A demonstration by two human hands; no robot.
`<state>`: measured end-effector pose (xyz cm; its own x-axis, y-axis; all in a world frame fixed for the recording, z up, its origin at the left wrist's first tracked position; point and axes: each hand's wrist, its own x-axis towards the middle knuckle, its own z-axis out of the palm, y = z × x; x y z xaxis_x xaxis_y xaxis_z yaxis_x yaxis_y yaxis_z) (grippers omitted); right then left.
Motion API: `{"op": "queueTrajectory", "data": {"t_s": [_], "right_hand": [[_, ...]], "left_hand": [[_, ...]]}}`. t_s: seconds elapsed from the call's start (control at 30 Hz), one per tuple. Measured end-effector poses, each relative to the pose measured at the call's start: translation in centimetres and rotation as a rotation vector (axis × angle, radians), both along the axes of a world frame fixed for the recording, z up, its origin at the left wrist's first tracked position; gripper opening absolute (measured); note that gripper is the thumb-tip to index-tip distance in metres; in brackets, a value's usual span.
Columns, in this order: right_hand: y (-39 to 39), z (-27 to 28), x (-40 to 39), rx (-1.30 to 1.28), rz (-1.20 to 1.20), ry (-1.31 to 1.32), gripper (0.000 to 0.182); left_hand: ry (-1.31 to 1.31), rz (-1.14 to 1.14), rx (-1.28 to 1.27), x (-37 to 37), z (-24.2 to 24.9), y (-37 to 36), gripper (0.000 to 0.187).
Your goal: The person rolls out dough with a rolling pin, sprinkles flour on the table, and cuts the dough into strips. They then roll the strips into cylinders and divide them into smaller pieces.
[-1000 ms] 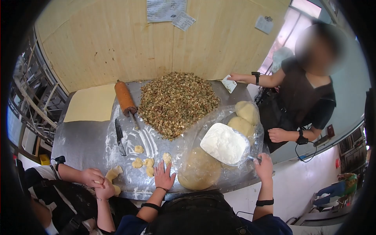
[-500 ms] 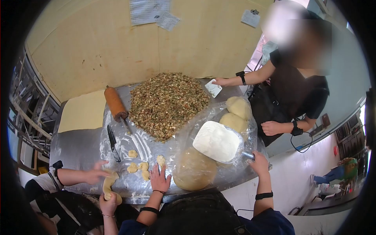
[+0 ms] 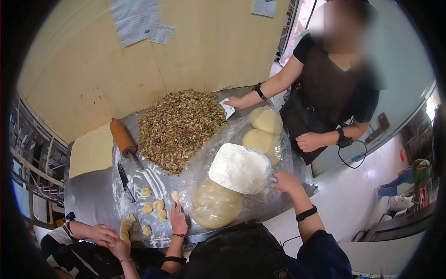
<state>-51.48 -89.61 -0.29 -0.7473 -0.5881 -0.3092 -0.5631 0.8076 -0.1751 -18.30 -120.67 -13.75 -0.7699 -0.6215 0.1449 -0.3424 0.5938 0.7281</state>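
Note:
My right hand (image 3: 285, 182) grips the handle of a metal scoop (image 3: 239, 168) heaped with white flour. The scoop is over a clear plastic bag (image 3: 186, 186) with large dough balls (image 3: 216, 203) in and under it. My left hand (image 3: 178, 220) is open near the front edge, its fingertips by a small dough piece (image 3: 175, 196). Several small dough lumps (image 3: 159, 204) lie to its left on the floured metal table (image 3: 88, 195).
Mixed chopped filling (image 3: 181, 128) is piled at the back. A rolling pin (image 3: 122, 138), dough sheet (image 3: 91, 152) and knife (image 3: 123, 177) lie left. One co-worker's hands (image 3: 109, 238) hold dough at front left; another co-worker's hand (image 3: 234, 102) holds a white scraper (image 3: 227, 109).
My view has shifted, and my left hand's fingers are less spread. The left co-worker's hands have come together, and another dough lump lies near the front edge. The other co-worker's scraper is against the filling.

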Motion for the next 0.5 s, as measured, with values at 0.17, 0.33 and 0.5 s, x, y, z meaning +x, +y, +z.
{"op": "queueTrajectory", "data": {"t_s": [0.17,0.33,0.5], "right_hand": [[-0.4,0.8,-1.8,-0.058,0.05,-0.42,0.034],[-0.2,-2.9,-1.9,-0.088,0.066,-0.686,0.029],[0.9,-4.9,1.3,-0.259,0.009,-0.611,0.032]], "left_hand": [[0.192,0.135,0.348,-1.5,-2.1,1.9,0.047],[0.37,0.255,0.64,-2.7,-3.6,2.0,0.05],[0.465,0.339,0.673,-4.0,3.1,3.1,0.055]]}}
